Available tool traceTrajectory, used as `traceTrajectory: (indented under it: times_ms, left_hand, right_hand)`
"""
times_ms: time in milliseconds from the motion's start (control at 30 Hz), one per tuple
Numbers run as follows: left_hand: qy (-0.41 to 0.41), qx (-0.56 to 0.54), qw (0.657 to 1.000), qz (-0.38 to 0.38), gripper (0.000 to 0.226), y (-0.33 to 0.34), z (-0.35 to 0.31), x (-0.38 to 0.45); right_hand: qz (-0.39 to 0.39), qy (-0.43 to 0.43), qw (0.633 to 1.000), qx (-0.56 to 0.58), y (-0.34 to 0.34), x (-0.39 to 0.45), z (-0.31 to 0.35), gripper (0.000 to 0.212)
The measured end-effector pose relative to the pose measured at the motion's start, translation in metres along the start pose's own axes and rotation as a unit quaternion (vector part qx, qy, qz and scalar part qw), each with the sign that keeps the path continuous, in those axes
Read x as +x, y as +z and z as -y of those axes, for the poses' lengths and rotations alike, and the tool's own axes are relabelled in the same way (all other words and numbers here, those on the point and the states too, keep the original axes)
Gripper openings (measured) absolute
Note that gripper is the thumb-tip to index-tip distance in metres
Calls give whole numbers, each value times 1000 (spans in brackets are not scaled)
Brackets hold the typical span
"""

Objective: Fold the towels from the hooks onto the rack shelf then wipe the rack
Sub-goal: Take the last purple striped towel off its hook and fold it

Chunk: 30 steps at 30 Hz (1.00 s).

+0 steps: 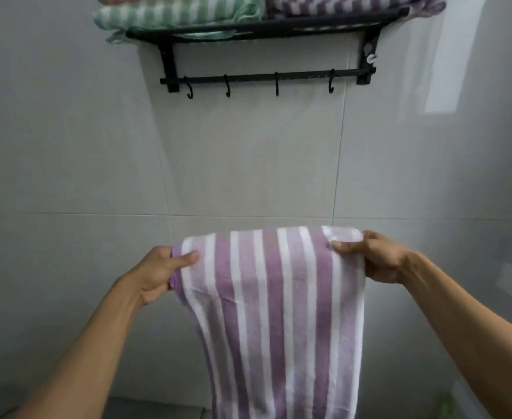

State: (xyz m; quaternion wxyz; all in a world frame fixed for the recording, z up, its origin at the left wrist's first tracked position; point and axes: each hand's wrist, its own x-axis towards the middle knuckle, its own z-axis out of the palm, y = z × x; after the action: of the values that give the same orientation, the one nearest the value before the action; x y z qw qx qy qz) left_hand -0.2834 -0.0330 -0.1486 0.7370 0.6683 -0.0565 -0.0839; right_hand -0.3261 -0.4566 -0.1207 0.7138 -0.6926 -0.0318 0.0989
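A home bathroom: the walls (pixel 248 164) are covered in large glossy grey tiles with thin grout lines, and a black metal towel rack (pixel 260 28) is fixed to them, with hooks (pixel 227 87) below and folded striped towels (pixel 176 12) on its shelf.

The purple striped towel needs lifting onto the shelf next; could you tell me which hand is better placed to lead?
Probably the right hand: it sits higher, under the shelf's purple stack.
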Motion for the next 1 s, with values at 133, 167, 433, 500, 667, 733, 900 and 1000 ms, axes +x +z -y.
traceTrajectory:
  times_ms: [133, 167, 433, 500, 667, 733, 900, 1000]
  left_hand:
    - [9, -84, 995, -59, 27, 1, 7, 1]
    - [4, -79, 996, -40, 30, 2, 6, 1]
    - [-12, -17, 975, -222, 35, 15, -15, 10]
    - [7, -26, 965, -262, 57, 21, -27, 14]
    - [56, 24, 979, -195, 81, 23, -50, 19]
    - [66, 25, 971, -230, 73, 22, -54, 22]
    - [91, 9, 971, -220, 69, 29, -56, 22]
    - [83, -23, 961, -261, 62, 33, -56, 26]
  right_hand:
    - [-46, 6, 997, 65, 1, 3, -9, 76]
    - [-40, 15, 997, 65, 2, 2, -6, 71]
    - [-173, 19, 984, -28, 7, 4, 12, 49]
    - [-209, 6, 978, -16, 7, 8, 19, 44]
    - [-215, -10, 976, -25, 7, 9, 41, 16]
    - [-252, -27, 967, -34, 4, 10, 49, 20]
    - [-292, -61, 954, -22, -2, 12, 62, 38]
    - [-293, -87, 952, -3, -4, 13, 69, 35]
